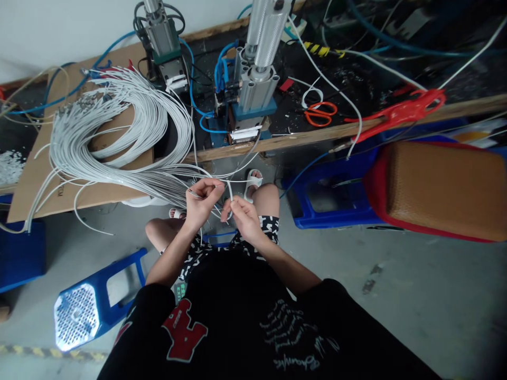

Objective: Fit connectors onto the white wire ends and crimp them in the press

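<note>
My left hand [203,200] is closed in a pinch, thumb against fingers, with thin pale cables running past it. Just to its right, my right hand [242,214] pinches a white cable [230,191] that rises from its fingertips. Both hands are over my lap, in front of the bench edge. A large looped bundle of white cables [114,168] lies to the left, its ends trailing toward my hands. What sits between the left fingertips is too small to make out.
Two pneumatic presses [253,87] [162,47] stand on the bench. Orange-handled scissors [320,114] and a red air gun [407,112] are to the right. A brown-cushioned seat [447,184] and a blue stool [101,301] flank me. Cardboard [29,182] lies beneath the bundle.
</note>
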Demonstrator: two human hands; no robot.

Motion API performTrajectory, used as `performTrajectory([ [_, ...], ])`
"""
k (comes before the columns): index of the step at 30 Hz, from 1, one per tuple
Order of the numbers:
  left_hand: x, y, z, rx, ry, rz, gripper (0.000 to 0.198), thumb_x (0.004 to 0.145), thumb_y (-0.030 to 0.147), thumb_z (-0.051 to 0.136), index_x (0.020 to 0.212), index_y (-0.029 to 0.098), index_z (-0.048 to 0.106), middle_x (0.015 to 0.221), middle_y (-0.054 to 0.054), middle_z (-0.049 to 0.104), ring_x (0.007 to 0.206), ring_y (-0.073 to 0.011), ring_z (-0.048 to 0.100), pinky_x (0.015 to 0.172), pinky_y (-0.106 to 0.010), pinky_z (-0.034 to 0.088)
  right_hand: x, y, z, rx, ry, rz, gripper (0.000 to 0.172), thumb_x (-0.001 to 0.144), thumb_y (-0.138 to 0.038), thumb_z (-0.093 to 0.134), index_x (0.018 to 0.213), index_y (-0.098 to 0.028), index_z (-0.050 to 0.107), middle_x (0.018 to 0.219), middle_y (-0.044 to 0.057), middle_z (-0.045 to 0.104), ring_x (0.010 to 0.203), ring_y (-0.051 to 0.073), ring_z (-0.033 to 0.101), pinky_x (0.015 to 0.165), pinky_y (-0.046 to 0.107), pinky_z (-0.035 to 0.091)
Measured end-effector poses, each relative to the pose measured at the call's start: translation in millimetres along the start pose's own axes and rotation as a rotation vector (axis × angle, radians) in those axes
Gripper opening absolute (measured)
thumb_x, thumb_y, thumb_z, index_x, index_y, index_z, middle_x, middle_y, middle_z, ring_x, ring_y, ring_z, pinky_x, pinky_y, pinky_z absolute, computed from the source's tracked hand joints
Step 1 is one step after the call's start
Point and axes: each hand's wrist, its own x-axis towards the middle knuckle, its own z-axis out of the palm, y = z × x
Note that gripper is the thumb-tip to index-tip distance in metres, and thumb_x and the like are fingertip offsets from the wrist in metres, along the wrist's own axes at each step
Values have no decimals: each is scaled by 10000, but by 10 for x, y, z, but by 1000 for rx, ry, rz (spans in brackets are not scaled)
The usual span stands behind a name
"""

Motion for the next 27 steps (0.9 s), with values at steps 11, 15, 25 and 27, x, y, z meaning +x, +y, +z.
performTrajectory([
  [11,4,-122,-68,-7,-340,-203,333,897,377,662,1178,219,582,621,88,384,494,-75,291,494,-212,233,51,250,-1144,-1022,-78,288,427,828,-612,702,607,-250,651,645,57,701,678,221,649,697,332,463],
  [15,-2,-169,-38,-48,-452,-289,383,880,299,575,1253,243,506,684,82,422,508,-84,301,503,-209,261,-38,49,-1163,-1080,-328,395,385,901,-484,657,601,-243,650,580,34,684,569,184,602,634,316,425],
  [25,-58,-203,52,128,-538,-288,589,925,335,516,1471,141,410,644,83,471,536,-116,372,573,-248,365,38,-452,-472,-518,105,-171,214,933,-420,653,1004,-249,760,619,-30,589,564,130,513,562,276,392],
  [27,-78,-231,47,176,-558,-256,584,944,331,507,1488,142,412,673,63,513,561,-119,418,600,-252,399,88,-449,-439,-511,76,-168,198,911,-410,682,973,-244,771,608,-31,584,555,124,497,548,271,382],
])
